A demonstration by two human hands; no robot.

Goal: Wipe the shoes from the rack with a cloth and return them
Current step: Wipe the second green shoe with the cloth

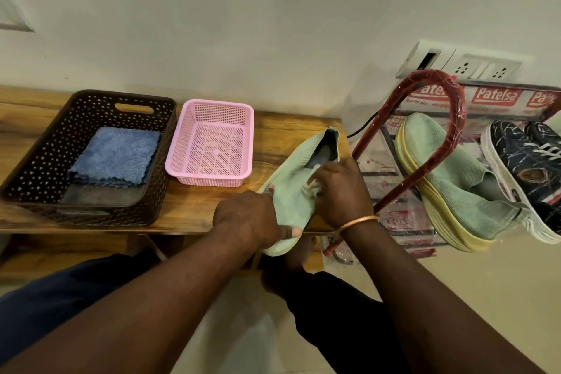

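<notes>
Grip first: the left hand [246, 218] curls round the toe end of a mint-green knit slip-on shoe [291, 176], thumb across the upper and the other fingers tucked out of sight beneath. The right hand [343, 188], with a thin copper-coloured bangle [359, 222] at the wrist, bunches a pale crumpled cloth [311, 188] in its curled fingers and presses it to the shoe's upper just below the opening. The shoe lies over the right end of a wooden desk [273, 130], heel towards the wall and toe past the front edge; whether its sole touches the wood I cannot tell

Left of the shoe on the desk stands a pink perforated plastic tray [209, 181], and beside that a dark brown perforated plastic basket [30, 161] with a folded blue microfibre cloth [115, 158] lying on a grey one [100, 196]

Right of the desk stands a rack of red plastic-wrapped tube [394, 195]. It carries a second mint-green shoe with a yellow sole [455, 179] and, just beside it, a dark navy lace-up sneaker [531, 167], with a white socket panel [482, 68] on the wall above
</notes>
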